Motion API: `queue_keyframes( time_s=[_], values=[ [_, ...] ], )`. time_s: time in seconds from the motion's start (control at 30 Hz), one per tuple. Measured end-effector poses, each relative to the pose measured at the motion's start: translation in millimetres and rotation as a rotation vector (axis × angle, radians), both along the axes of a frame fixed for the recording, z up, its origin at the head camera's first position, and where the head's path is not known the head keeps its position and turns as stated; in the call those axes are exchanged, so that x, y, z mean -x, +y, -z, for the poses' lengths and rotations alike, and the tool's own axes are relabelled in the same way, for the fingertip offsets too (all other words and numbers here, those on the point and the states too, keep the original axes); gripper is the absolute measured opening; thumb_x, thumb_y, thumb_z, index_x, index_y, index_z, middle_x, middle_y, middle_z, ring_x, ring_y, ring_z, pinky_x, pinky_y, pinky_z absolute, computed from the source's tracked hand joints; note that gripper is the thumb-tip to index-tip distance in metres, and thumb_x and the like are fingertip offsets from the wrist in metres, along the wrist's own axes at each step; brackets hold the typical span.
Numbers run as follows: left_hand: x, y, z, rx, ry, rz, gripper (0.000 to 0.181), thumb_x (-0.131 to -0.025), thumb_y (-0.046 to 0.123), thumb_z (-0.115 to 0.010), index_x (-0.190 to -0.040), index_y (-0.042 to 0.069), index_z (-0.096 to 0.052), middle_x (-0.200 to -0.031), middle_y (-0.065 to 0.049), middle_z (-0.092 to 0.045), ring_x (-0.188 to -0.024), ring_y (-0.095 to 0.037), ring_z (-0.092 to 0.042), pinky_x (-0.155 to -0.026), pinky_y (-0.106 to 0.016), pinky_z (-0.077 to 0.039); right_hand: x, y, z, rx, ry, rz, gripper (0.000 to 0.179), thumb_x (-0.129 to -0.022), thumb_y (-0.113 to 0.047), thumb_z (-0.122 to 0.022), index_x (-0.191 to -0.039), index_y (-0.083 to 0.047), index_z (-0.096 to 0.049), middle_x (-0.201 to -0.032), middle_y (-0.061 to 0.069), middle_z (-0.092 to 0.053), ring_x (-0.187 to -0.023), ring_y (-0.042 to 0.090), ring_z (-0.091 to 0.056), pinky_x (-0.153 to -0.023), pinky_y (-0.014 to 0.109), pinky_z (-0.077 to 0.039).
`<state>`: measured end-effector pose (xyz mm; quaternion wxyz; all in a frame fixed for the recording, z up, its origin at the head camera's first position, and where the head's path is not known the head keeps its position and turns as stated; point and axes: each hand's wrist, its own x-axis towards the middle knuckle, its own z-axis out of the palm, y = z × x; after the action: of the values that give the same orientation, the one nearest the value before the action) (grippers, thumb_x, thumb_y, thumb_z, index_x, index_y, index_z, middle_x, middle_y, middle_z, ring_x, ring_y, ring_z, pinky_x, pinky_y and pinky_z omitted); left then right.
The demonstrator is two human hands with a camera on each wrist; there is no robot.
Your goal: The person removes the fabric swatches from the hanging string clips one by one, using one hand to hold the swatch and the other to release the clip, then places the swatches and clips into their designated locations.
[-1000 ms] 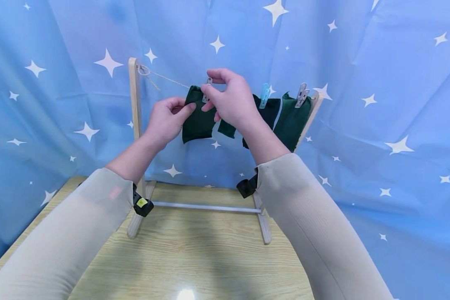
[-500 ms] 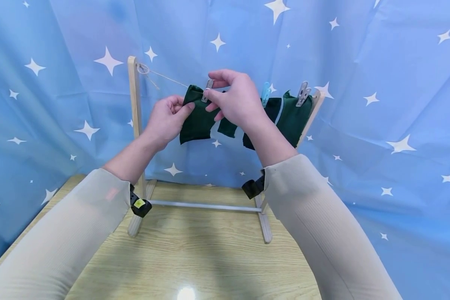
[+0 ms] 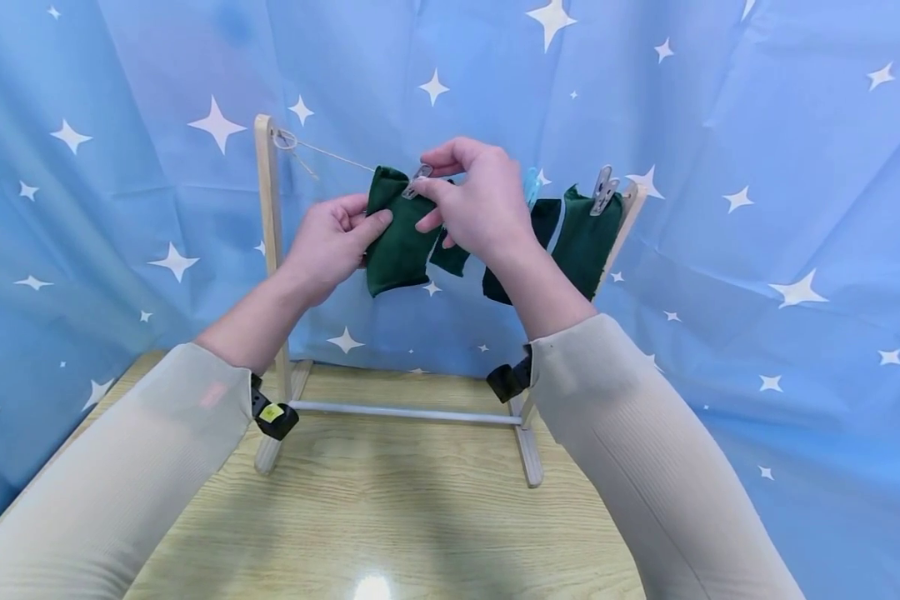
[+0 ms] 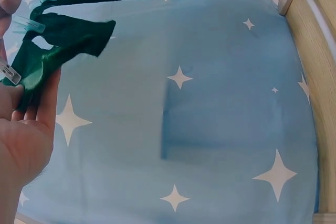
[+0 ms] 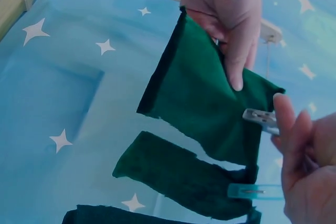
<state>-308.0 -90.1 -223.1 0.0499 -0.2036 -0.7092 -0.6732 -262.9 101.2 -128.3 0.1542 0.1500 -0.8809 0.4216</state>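
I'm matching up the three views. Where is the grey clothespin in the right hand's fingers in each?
Head: grey clothespin above centre, pinched by the right hand.
Left wrist: grey clothespin at the left edge, slightly above mid-height.
Right wrist: grey clothespin right of centre, slightly below mid-height.
Shared landmark: the green cloth held by the left hand.

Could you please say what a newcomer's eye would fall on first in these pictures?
Probably the left hand near the head view's centre, pinching a dark green cloth, and the right hand beside it, pinching a grey clothespin on the cloth's upper edge. A blue, star-patterned backdrop spreads behind them.
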Motion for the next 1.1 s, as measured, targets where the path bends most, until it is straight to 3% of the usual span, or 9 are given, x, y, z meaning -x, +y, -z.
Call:
queue_keyframes(
  time_s=[0.43, 0.67, 0.87, 1.1],
  values=[
    [-16.8, -2.7, -5.2, -0.012, -0.038, 0.08, 0.044, -0.115, 0.027, -0.059, -0.156, 0.01, -0.062, -0.142, -0.014, -0.075, -0.108, -0.01, -0.08, -0.09, -0.031, -0.067, -7.8, 14, 2.9, 0.093, 0.178, 0.011, 0.028, -0.109, -0.021, -0.07, -0.134, -0.008, -0.072, -0.127, 0.005, -0.071, -0.071, 0.015, -0.078, -0.063, 0.029, -0.062],
    [-26.0, -8.5, -0.1, -0.055, -0.066, 0.123, 0.047, -0.115, 0.024, -0.059, -0.159, 0.008, -0.058, -0.142, -0.012, -0.075, -0.108, -0.012, -0.081, -0.09, -0.032, -0.067, -18.3, 31, 8.2, 0.165, 0.185, -0.037, 0.033, -0.109, -0.024, -0.072, -0.139, -0.011, -0.07, -0.134, 0.005, -0.071, -0.069, 0.013, -0.077, -0.058, 0.03, -0.061],
    [-41.6, -20.3, 1.7, -0.04, -0.113, 0.143, 0.051, -0.115, 0.027, -0.061, -0.162, 0.009, -0.055, -0.13, 0.0, -0.081, -0.106, -0.013, -0.082, -0.091, -0.03, -0.066, -29.8, 60, 27.0, 0.213, 0.164, -0.035, 0.036, -0.109, -0.03, -0.072, -0.142, -0.015, -0.07, -0.14, 0.002, -0.072, -0.07, 0.012, -0.078, -0.053, 0.03, -0.059],
    [-57.3, -40.6, 16.3, 0.071, -0.172, 0.134, 0.056, -0.115, 0.031, -0.061, -0.166, 0.013, -0.049, -0.117, 0.011, -0.083, -0.105, -0.009, -0.081, -0.088, -0.033, -0.067, -38.3, 103, 68.8, 0.219, 0.088, -0.015, 0.043, -0.109, -0.035, -0.07, -0.146, -0.012, -0.067, -0.135, 0.006, -0.069, -0.071, 0.013, -0.076, -0.055, 0.026, -0.056]
  ],
)
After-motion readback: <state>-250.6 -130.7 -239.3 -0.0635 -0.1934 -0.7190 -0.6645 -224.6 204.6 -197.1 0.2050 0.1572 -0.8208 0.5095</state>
